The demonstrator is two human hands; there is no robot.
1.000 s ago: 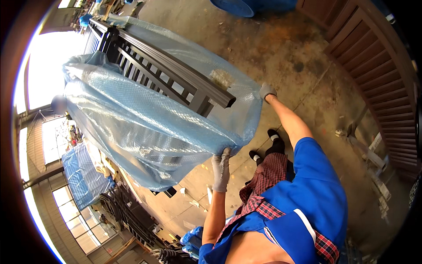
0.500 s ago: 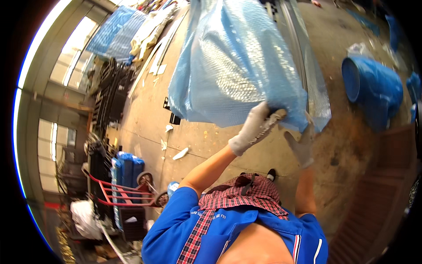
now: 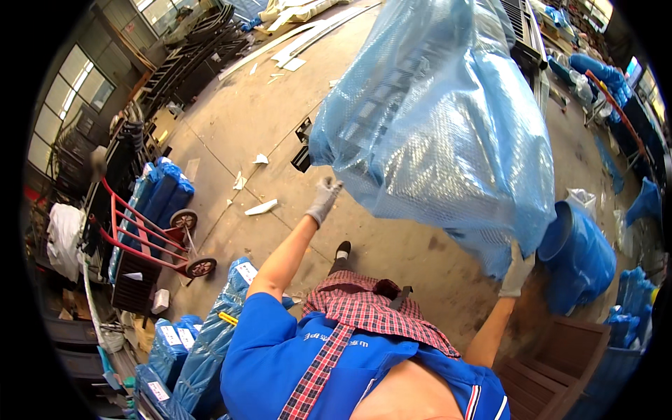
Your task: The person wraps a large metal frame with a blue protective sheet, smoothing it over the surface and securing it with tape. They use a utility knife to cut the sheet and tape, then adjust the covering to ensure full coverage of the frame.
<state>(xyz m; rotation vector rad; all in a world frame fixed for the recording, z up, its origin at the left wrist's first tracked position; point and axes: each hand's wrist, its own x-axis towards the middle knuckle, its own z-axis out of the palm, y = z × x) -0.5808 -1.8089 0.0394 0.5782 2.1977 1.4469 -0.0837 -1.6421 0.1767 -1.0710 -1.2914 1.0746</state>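
Note:
A big sheet of blue bubble wrap [image 3: 448, 133] drapes over a dark slatted metal frame, part of which shows through the film. The frame's black end pieces [image 3: 302, 145] poke out past the wrap's left edge. My right hand [image 3: 516, 274], in a pale glove, grips the wrap at its lower right corner, its fingertips partly covered by the film. Off the wrap's lower left edge is my gloved left hand [image 3: 323, 203], apart from the film. Its fingers are loosely bent with nothing visible in them.
A blue barrel-shaped roll [image 3: 577, 252] stands right of my right hand, near brown slatted panels [image 3: 553, 364]. To the left are a red hand truck [image 3: 143, 238] and blue-wrapped bundles [image 3: 217, 336]. White scraps [image 3: 261, 207] lie on the concrete floor.
My left hand has come off the wrap and moved left. My right hand has moved right and taken the wrap's corner. The view has turned, and the wrap now sits further right.

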